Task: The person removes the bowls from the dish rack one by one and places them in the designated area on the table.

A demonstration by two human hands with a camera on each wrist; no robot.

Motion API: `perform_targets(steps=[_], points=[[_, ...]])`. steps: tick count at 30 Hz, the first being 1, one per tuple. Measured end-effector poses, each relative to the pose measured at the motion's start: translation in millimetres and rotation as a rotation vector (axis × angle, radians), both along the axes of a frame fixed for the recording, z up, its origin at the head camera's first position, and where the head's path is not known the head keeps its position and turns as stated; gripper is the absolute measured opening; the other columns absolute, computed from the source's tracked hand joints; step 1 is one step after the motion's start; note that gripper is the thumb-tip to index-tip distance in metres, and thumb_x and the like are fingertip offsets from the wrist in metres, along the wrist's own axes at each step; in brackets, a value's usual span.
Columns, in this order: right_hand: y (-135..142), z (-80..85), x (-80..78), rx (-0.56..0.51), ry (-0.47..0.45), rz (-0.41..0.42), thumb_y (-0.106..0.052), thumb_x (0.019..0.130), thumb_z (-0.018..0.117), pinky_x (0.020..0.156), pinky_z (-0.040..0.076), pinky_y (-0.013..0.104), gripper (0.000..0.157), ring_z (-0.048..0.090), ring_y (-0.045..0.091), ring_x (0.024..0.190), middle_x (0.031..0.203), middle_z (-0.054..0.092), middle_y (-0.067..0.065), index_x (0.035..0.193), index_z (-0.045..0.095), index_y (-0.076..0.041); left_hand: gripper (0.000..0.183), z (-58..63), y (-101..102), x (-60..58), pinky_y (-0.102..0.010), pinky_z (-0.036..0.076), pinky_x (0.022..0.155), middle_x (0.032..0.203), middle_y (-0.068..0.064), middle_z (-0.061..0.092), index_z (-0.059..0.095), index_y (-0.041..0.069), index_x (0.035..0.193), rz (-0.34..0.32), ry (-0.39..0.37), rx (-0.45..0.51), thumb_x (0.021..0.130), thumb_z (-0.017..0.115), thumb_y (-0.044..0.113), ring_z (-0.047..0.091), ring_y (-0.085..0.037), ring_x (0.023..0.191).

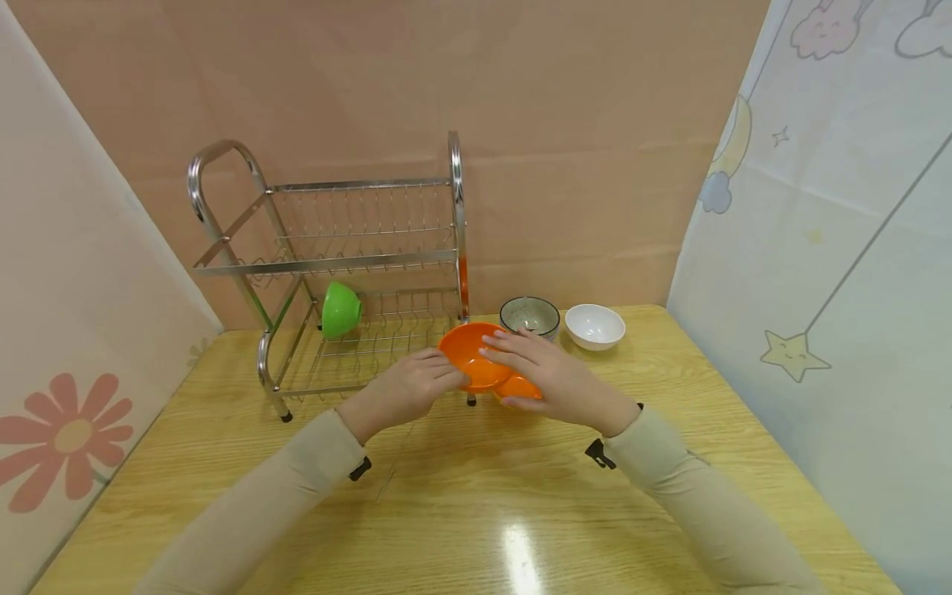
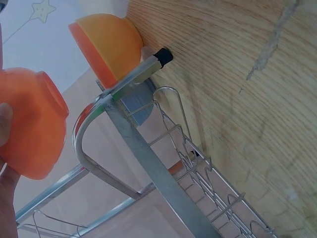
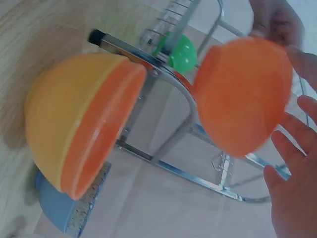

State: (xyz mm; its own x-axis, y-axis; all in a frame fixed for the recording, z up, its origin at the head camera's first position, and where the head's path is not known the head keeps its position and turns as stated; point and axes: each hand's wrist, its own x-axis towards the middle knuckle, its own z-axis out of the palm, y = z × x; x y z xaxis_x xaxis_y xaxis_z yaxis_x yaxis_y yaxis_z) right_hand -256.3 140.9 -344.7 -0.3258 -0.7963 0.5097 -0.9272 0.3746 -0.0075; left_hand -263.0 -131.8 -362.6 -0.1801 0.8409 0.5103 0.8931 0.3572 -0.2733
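Note:
My left hand [image 1: 415, 384] grips an orange bowl [image 1: 473, 351] by its left rim, in front of the rack's right end. The bowl is held up off the table, its inside tilted toward the head camera. At its right side is my right hand [image 1: 559, 382], fingers extended by the rim; in the right wrist view those fingers [image 3: 292, 148] look straight, and contact is hard to tell. Partly covered by the right hand, a second orange bowl [image 1: 519, 388] stands on the table; its outside looks yellow-orange [image 3: 74, 94] in the right wrist view.
A two-tier metal dish rack [image 1: 357, 263] stands at the back left. On its lower tier a green bowl [image 1: 341, 311] lies tipped on its side. Behind the right hand are a speckled grey bowl [image 1: 530, 314] and a white bowl [image 1: 595, 327]. Wall cloths border the wooden table [image 1: 446, 521].

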Motion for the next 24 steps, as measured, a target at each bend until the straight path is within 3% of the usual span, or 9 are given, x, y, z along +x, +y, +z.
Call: perform_targets(steps=[7,15,24], points=[[-9,-14.2,-5.7,0.037,0.072,0.047,-0.028,0.09,0.07,0.115,0.026,0.052,0.051,0.047,0.029,0.133,0.135,0.058,0.007,0.134,0.055,-0.006,0.02,1.3,2,-0.2,-0.03,0.051,0.093,0.098,0.002,0.074,0.067,0.012,0.102,0.009,0.007,0.004,0.084,0.073,0.005,0.068,-0.014,0.094],[-12,-18.8,-10.1,0.011,0.161,0.064,-0.017,0.078,0.081,0.109,0.036,0.049,0.036,0.06,0.023,0.115,0.111,0.07,0.001,0.111,0.067,-0.009,0.023,1.8,2,1.5,-0.029,0.051,0.094,0.101,0.003,0.073,0.068,0.013,0.104,-0.001,-0.026,0.011,0.083,0.074,0.004,0.068,-0.013,0.096],[-13,-18.4,-9.3,-0.003,0.197,0.06,-0.015,0.079,0.08,0.101,0.044,0.044,0.02,0.065,0.019,0.096,0.092,0.071,-0.003,0.094,0.067,-0.012,0.023,-1.0,4,0.2,-0.029,0.051,0.094,0.103,0.003,0.074,0.068,0.013,0.104,-0.041,-0.004,0.031,0.083,0.074,0.007,0.069,-0.012,0.097]])
